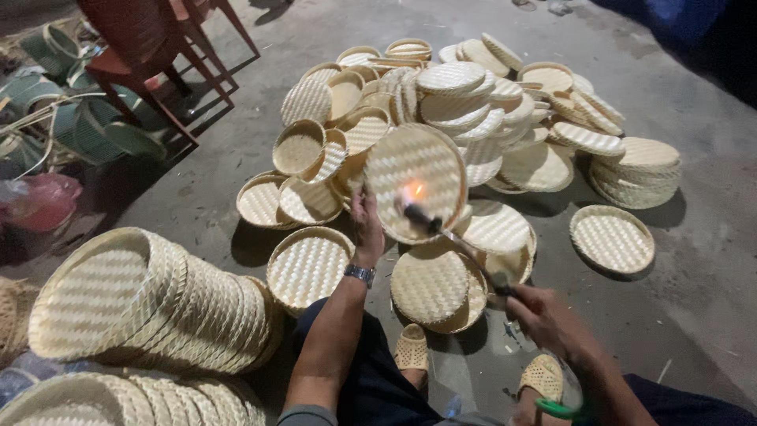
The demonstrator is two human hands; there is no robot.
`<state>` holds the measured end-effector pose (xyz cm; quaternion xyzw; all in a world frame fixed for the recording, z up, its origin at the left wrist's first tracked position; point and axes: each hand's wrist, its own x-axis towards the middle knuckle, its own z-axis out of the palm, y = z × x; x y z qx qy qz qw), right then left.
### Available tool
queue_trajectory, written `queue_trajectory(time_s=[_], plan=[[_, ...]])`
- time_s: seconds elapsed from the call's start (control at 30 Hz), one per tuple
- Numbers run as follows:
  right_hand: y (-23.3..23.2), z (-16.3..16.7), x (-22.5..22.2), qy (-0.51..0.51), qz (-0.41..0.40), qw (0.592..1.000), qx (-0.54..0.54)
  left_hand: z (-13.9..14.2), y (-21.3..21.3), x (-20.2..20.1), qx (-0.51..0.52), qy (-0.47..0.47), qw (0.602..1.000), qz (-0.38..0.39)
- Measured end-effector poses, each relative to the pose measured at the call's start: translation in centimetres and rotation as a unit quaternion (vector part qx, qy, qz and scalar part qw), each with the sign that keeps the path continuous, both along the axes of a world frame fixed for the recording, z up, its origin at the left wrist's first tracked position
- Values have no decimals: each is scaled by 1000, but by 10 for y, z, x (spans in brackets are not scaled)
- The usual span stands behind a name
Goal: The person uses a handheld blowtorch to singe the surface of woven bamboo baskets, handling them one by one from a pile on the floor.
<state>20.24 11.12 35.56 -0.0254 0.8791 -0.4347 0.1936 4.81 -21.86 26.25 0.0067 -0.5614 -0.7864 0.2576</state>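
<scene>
i see left hand, fingers curled on the rim of a round woven tray, upright above the floor pile. right hand fingers closed around torch; flame touching tray.

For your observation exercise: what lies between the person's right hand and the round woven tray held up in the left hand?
In the head view, a torch wand runs from the right hand to the woven tray, its flame against the weave; the left hand grips the rim.

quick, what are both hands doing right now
Left hand: closed on the rim of a round pale woven bamboo tray, held upright.
Right hand: closed on a long slim metal torch, flame at the tray.
</scene>
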Motion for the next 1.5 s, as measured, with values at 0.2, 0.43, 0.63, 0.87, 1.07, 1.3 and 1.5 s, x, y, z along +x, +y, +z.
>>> queue_trajectory(time_s=[0.2,0.43,0.63,0.87,1.07,1.3,1.5], plan=[[2,-23,8,-33,-14,999,27,-4,-25,-6,-42,72,987,137],[6,-35,9,12,-20,998,56,0,-35,0,-71,53,983,161],[3,-24,2,-5,-16,998,53,6,-37,4,-57,66,985,147],[11,-3,-8,-27,-51,994,97,6,-39,7,-79,53,985,144],[19,3,-22,-76,-90,992,41,5,-37,7,-97,78,982,145],[23,23,-29,-52,-99,990,88,7,-37,5,-98,32,986,131],[28,28,-31,-34,-85,994,52,13,-36,7,-148,25,981,123]])
